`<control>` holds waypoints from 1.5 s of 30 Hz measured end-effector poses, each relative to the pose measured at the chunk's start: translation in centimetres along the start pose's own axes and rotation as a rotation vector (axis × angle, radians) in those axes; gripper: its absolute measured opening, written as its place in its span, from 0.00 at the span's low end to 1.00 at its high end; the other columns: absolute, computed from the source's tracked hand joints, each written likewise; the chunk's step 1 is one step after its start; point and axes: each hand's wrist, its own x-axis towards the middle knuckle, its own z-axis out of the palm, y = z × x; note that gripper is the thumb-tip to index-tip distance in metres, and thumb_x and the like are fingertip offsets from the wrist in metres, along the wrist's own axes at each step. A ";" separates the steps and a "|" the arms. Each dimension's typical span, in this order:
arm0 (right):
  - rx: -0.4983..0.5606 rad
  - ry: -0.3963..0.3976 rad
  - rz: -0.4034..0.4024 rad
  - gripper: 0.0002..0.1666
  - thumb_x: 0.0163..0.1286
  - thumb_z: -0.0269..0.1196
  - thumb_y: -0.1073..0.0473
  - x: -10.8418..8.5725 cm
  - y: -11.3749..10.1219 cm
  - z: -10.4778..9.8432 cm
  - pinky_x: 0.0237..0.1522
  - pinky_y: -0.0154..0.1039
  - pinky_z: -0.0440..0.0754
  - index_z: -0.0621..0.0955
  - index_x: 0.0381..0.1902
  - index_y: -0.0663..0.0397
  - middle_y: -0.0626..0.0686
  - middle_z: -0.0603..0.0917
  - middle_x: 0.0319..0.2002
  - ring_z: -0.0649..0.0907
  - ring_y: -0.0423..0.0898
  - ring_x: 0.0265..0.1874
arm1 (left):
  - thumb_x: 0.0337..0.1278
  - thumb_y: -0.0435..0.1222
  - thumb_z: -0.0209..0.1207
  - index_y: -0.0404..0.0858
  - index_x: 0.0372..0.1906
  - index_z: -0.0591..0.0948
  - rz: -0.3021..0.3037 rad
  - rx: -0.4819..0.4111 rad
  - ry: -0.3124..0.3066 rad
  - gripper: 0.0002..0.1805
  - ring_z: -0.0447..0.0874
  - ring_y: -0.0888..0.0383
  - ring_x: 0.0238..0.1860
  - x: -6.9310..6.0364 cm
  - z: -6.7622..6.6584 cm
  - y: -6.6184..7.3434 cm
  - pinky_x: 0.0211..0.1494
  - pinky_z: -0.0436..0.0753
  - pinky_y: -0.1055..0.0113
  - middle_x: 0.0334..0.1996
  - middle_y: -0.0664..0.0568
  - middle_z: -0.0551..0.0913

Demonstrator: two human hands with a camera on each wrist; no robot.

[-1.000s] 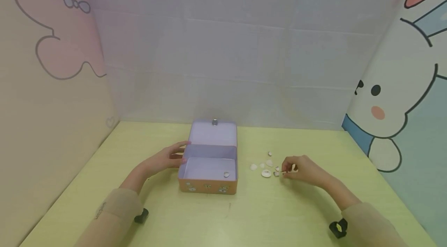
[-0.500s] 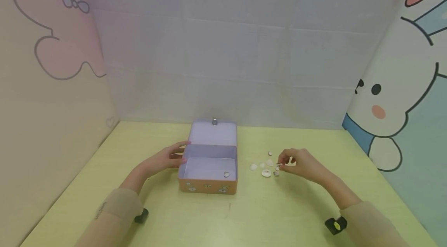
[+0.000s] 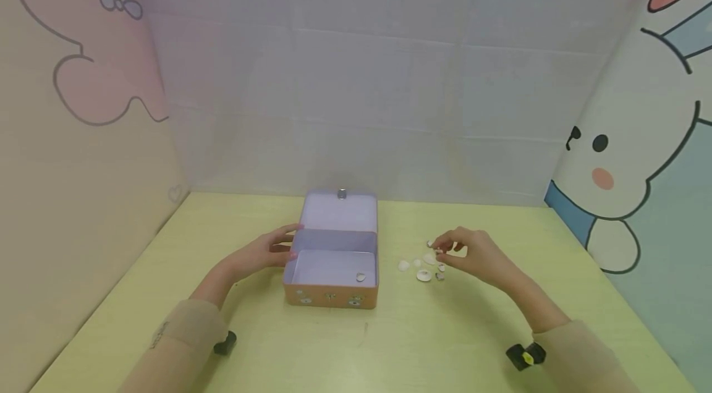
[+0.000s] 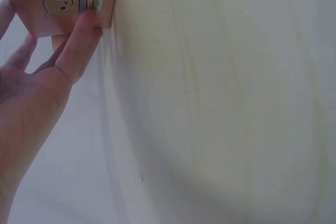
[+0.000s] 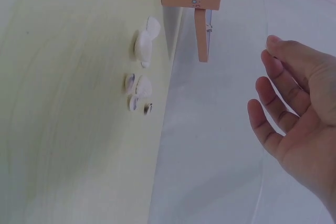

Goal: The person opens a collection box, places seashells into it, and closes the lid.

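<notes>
An orange tin box (image 3: 330,297) with a lilac inside stands open on the table, its lid leaning back. One small seashell (image 3: 361,277) lies inside at the front right. My left hand (image 3: 264,251) rests on the box's left side with its fingers stretched out; in the left wrist view, fingertips touch the printed bear wall. To the right of the box my right hand (image 3: 478,257) is above the table, thumb and forefinger pinching a small pale shell, mostly hidden by the fingertips. Several white shells (image 3: 424,275) lie beneath and left of this hand.
A darker little shell (image 3: 430,244) lies farthest back of the group. A pale grey wall (image 3: 356,133) closes off the table (image 3: 356,356) behind, and cartoon-printed walls stand at the left and right.
My right hand has lifted off the table with the pinched shell, moving left and farther back. Box and left hand have stayed in place.
</notes>
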 end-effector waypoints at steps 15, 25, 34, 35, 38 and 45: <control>0.073 0.171 -0.138 0.11 0.55 0.70 0.63 1.3 -2.5 1.5 0.35 0.41 0.82 0.84 0.38 0.50 0.43 0.85 0.34 0.82 0.43 0.31 | 0.63 0.41 0.57 0.51 0.73 0.53 -0.011 0.009 0.003 0.38 0.57 0.40 0.69 -0.1 -0.1 0.1 0.62 0.74 0.53 0.70 0.41 0.58; 0.168 0.242 -0.100 0.10 0.57 0.69 0.64 3.1 -4.2 3.6 0.33 0.38 0.81 0.85 0.39 0.51 0.43 0.85 0.34 0.79 0.37 0.32 | 0.64 0.41 0.57 0.51 0.74 0.52 -0.012 0.018 0.008 0.37 0.56 0.40 0.70 -0.2 -0.1 0.2 0.62 0.73 0.52 0.71 0.41 0.57; 0.220 0.253 -0.036 0.09 0.57 0.69 0.62 4.4 -5.2 6.0 0.33 0.37 0.81 0.85 0.38 0.50 0.44 0.86 0.34 0.81 0.40 0.31 | 0.63 0.42 0.57 0.51 0.73 0.53 0.002 0.012 0.001 0.38 0.57 0.40 0.69 -0.2 0.0 0.1 0.62 0.74 0.53 0.71 0.41 0.57; 0.219 0.255 -0.031 0.09 0.57 0.69 0.61 4.6 -5.2 6.3 0.33 0.36 0.81 0.85 0.38 0.50 0.45 0.86 0.34 0.81 0.40 0.32 | 0.63 0.42 0.57 0.51 0.73 0.53 0.004 0.011 0.001 0.38 0.58 0.40 0.69 -0.2 0.0 0.1 0.62 0.74 0.53 0.71 0.41 0.58; 0.219 0.247 -0.017 0.10 0.57 0.69 0.61 4.9 -5.4 7.2 0.32 0.34 0.81 0.85 0.39 0.49 0.45 0.86 0.34 0.81 0.41 0.32 | 0.63 0.41 0.57 0.51 0.73 0.53 0.008 0.007 -0.001 0.37 0.58 0.41 0.69 -0.2 0.0 0.1 0.62 0.74 0.54 0.71 0.41 0.58; 0.219 0.193 0.001 0.09 0.57 0.69 0.62 5.4 -5.1 8.8 0.33 0.34 0.81 0.86 0.37 0.51 0.46 0.87 0.34 0.81 0.43 0.31 | 0.62 0.42 0.58 0.51 0.73 0.54 0.013 0.002 -0.004 0.38 0.59 0.41 0.69 -0.2 0.0 0.0 0.62 0.74 0.54 0.70 0.41 0.58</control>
